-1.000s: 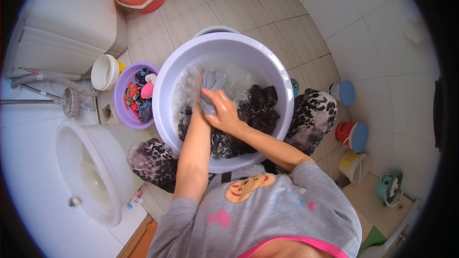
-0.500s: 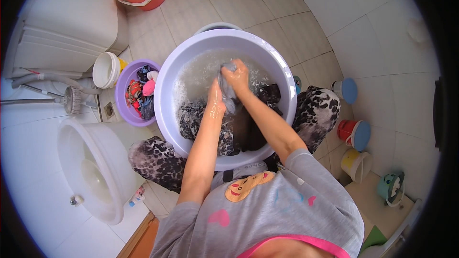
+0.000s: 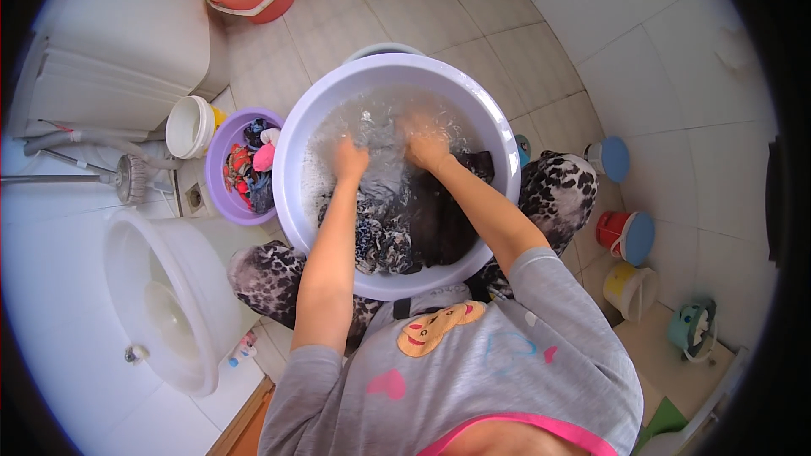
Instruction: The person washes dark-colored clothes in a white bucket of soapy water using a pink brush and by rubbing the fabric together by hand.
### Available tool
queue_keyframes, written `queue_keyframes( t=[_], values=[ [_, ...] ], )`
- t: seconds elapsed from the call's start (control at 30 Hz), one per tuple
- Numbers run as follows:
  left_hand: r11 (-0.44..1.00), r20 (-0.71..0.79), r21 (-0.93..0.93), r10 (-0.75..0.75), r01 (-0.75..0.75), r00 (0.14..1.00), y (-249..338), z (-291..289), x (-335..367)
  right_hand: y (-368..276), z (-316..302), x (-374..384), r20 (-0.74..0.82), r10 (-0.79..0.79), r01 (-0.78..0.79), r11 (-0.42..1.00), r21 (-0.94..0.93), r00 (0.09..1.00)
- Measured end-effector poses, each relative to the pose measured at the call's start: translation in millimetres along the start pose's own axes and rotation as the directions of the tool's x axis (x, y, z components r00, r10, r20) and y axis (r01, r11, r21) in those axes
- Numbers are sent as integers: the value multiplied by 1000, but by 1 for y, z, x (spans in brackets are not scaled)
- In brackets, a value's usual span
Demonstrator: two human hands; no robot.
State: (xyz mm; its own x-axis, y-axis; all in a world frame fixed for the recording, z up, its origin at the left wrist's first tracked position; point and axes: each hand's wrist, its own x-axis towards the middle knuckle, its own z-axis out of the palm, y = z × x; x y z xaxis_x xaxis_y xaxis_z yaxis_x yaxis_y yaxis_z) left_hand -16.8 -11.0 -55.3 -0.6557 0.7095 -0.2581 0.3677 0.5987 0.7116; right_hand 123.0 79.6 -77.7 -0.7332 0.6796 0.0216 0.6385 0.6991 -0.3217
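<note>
A large pale purple basin (image 3: 291, 211) stands between my knees, holding cloudy, splashing water. A grey cloth (image 3: 386, 160) lies spread in the water between my two hands. My left hand (image 3: 350, 159) is closed at the cloth's left side, its fingers blurred by motion. At the right side, my right hand (image 3: 427, 145) grips the same cloth, its fingertips smeared and partly under water. Nearer to me, a black-and-white patterned garment (image 3: 384, 241) and a dark brown garment (image 3: 448, 219) lie soaking in the basin.
A smaller purple basin (image 3: 220, 194) with colourful clothes stands at left beside a white bucket (image 3: 190, 125). A big white tub (image 3: 127, 287) sits nearer left. Far left are a red bucket (image 3: 274, 0) and a brush (image 3: 128, 177). Several small buckets, including a red one (image 3: 617, 235), line the right wall.
My hands have moved apart, the left one leftward, and down into the water. The grey cloth, bunched between them before, is now spread out in the water.
</note>
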Motion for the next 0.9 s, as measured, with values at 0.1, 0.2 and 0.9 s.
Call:
queue_keyframes(
  t=[0.1, 0.2, 0.9],
  values=[
    [848, 232, -495, -82, 191, 969, 23, -28, -9, -19, -30, -5, 37, 102, -109, 957, 269, 994],
    [606, 381, -753, 81, 258, 921, 60, -49, -38, -7, -28, -1, 96, -126, 68, 886, 459, 987],
    [924, 48, 368, 96, -107, 994, -10, 19, -3, 7, -19, -9, -43, 69, -61, 985, 164, 997]
  ],
)
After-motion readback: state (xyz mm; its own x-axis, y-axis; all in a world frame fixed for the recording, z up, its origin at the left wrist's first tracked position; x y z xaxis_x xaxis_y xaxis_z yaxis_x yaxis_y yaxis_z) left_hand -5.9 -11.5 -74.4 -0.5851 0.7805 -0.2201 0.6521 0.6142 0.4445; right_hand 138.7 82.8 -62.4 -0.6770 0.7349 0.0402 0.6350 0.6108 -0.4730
